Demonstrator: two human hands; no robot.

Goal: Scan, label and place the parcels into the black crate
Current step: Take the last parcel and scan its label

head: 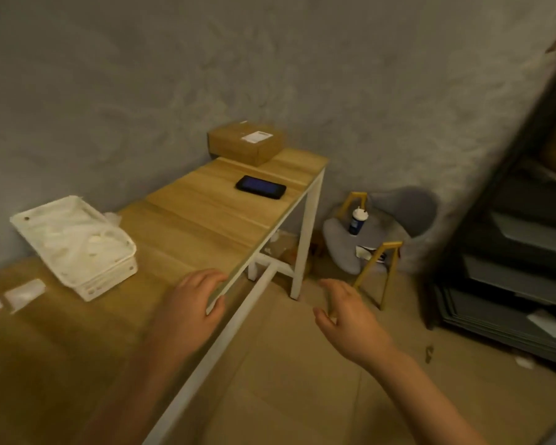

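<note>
One cardboard parcel (246, 143) is seen at the far end of the wooden table (187, 226), against the wall, with a white label on its top face; its long axis appears to run roughly across the table's width. It lies well ahead of both hands, along the table's length. Between it and the hands one dark phone (261, 186) lies flat near the table's right edge. The left hand (193, 297) rests on the near right edge of the table with fingers relaxed, nothing gripped. The right hand (347, 319) hangs off the table over the floor, fingers loosely spread and empty. The left hand is judged the nearer. One white basket (77, 245) sits to the left. No black crate is visible.
</note>
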